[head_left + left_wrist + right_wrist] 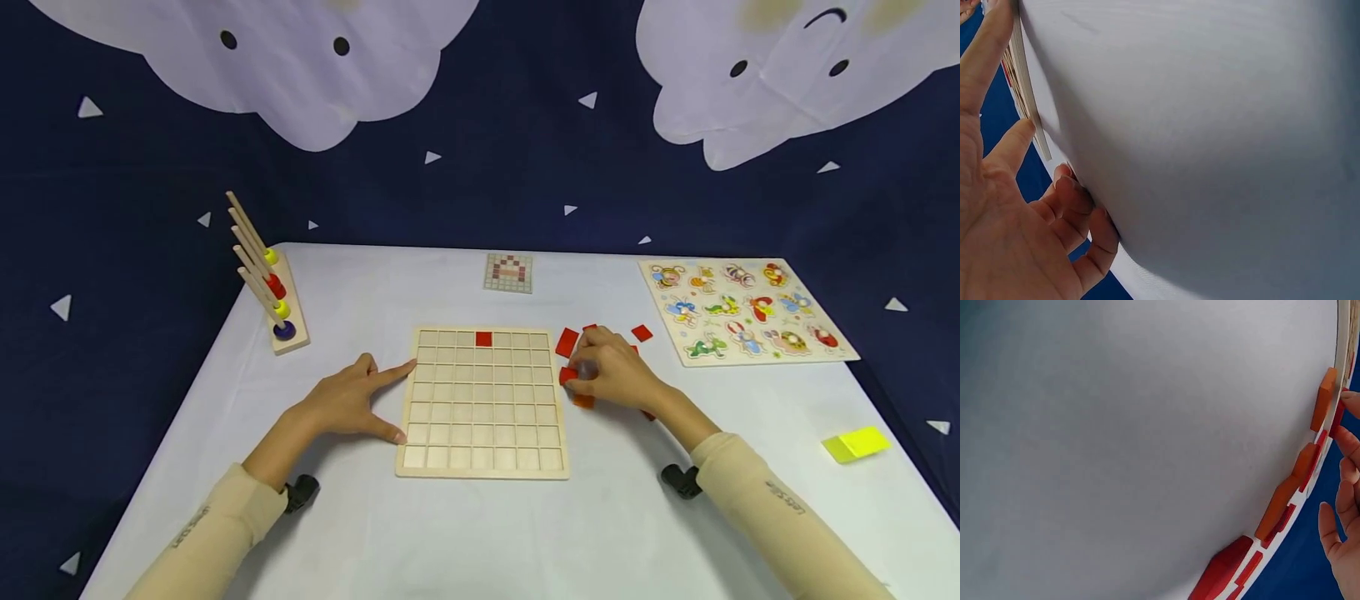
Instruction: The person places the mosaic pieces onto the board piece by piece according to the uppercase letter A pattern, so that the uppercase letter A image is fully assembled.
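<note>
1. Pale wood right in front of me: the square-celled board (482, 412) lies flat on the white cloth (450, 542), thin raised strips ruling it into a neat grid.
2. There's one smooth red square, the set tile (483, 339), sitting in the middle cell of the far row.
3. Just beside the board's right edge, loose red tiles (567, 342) lie scattered, flat-faced and straight-sided, with an orange tile (583, 402) among them.
4. My left hand (348, 400) spreads thumb and index finger wide, both tips touching the board's left edge, while the other fingers bend in low by the cloth.
5. And my right hand (615, 367) makes a narrow pinch, thumb and fingertip on a red tile (1337, 419), near the board's right side.
6. Both forearms reach in from the near corners, cream sleeves (225, 521) gathered at the wrists.
</note>
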A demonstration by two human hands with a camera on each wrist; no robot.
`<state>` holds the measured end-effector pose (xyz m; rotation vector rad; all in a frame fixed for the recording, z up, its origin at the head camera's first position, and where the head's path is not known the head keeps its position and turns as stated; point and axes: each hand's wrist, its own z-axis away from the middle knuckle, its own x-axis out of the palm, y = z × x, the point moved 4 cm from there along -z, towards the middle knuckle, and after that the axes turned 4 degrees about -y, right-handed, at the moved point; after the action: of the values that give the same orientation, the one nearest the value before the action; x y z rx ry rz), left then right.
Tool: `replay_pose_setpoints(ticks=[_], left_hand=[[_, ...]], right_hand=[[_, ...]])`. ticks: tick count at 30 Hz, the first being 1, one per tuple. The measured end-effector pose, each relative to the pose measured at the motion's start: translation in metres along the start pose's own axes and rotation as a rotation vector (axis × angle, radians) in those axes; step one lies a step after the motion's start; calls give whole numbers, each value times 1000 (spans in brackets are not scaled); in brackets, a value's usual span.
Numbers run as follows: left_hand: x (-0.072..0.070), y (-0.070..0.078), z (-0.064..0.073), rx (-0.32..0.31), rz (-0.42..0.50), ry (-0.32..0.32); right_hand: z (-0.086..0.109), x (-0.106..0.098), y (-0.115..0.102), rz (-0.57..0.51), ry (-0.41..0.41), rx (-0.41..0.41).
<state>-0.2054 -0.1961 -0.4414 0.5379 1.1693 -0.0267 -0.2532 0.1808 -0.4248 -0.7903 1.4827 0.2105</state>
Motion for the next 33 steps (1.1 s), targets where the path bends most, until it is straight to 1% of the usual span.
replay_pose_setpoints(ticks=[5,8,12,17,23,30,33], left_hand=[[-1,1,0,0,-11,4],[-2,1,0,1,-16,4],[-2,1,0,1,-10,1],[-2,1,-1,1,-1,1],[-1,1,-1,1,-3,3],[-1,0,0,7,1,6],[-1,1,1,6,2,9]], right_hand=[[-4,-2,-4,-17,28,-34],[-11,0,-12,-33,31,-71],[-25,7,-27,-42,5,-107],[-44,15,-49,-39,-39,-122],[-67,21,-71,-44,-59,-161],[-93,30,-90,39,-62,-201],[-101,33,-96,62,-65,-198]])
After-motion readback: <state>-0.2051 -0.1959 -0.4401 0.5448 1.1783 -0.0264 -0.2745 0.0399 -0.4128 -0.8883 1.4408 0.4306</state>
